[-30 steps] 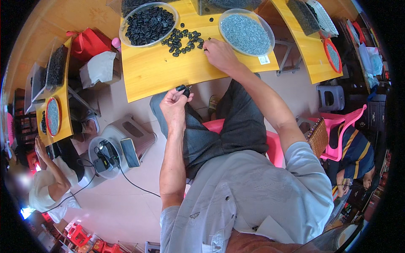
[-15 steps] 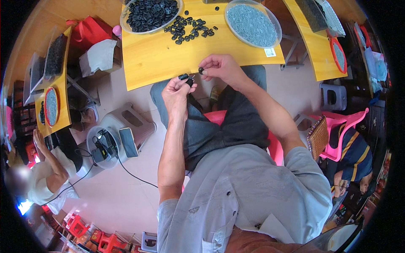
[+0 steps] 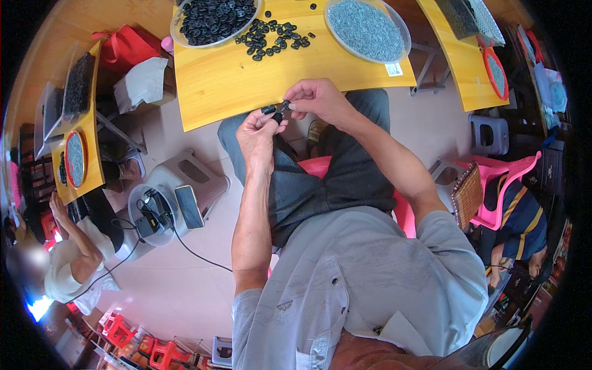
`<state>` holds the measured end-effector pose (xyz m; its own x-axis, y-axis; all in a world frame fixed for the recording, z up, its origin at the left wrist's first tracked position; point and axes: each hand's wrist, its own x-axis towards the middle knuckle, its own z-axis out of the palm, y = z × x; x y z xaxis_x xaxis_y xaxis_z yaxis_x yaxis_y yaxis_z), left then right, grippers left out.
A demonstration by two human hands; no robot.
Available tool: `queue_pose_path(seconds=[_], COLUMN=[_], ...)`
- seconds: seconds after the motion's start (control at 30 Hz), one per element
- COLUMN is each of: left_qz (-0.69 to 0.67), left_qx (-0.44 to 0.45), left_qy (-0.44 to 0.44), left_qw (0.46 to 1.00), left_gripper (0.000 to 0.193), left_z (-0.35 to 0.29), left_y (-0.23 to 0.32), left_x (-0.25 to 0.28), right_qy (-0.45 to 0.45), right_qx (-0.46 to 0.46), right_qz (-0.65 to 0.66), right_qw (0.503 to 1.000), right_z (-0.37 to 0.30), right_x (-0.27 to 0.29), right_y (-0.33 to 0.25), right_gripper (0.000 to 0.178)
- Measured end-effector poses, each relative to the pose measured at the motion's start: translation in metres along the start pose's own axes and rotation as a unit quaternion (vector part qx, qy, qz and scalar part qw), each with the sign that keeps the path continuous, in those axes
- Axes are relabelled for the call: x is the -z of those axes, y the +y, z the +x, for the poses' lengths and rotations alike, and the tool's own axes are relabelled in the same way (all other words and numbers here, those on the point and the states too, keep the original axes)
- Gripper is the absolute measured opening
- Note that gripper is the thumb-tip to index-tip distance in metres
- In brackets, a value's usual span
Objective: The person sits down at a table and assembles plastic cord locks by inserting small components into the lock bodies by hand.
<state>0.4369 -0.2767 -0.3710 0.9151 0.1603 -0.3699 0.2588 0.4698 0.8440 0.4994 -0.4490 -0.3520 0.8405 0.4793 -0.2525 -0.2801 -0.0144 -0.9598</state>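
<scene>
My left hand (image 3: 255,137) is held over my lap at the table's front edge, with black coverings (image 3: 269,110) on its thumb and a finger. Its fingertips pinch a small metal pin, which shows only as a thin glint. My right hand (image 3: 322,100) grips a small black plastic piece (image 3: 286,105) between thumb and fingers. The piece is right at the left fingertips, against or very close to the pin; the exact contact is too small to tell. Loose black pieces (image 3: 271,42) lie on the yellow table (image 3: 246,80) beyond my hands.
A round tub of black pieces (image 3: 216,21) stands at the table's far left, a tub of metal pins (image 3: 365,31) at its far right. On a grey stool to my left are a phone (image 3: 189,207) and a bowl of cables (image 3: 151,216). Another person (image 3: 74,259) sits at the left.
My right hand has moved left and brought the black piece to the pin in my left fingertips. The left hand has barely moved. The table has shifted slightly in view.
</scene>
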Motion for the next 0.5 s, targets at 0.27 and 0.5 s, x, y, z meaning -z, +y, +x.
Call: queue_pose_path(seconds=[0.27,0.5], left_qz=[0.041,0.019], left_qx=[0.003,0.010], left_qy=[-0.013,-0.008], left_qw=[0.999,1.000], left_gripper=[0.022,0.022], left_z=[-0.0022,-0.0001], left_y=[0.0056,0.0038], left_x=[-0.0058,-0.0030], right_qy=[-0.016,-0.018], right_qx=[0.012,0.013], right_qz=[-0.005,-0.032], right_qw=[1.000,0.999], right_z=[0.0033,0.0037], right_x=[-0.0028,-0.0044], right_y=[0.0072,0.0080], right_gripper=[0.018,0.018])
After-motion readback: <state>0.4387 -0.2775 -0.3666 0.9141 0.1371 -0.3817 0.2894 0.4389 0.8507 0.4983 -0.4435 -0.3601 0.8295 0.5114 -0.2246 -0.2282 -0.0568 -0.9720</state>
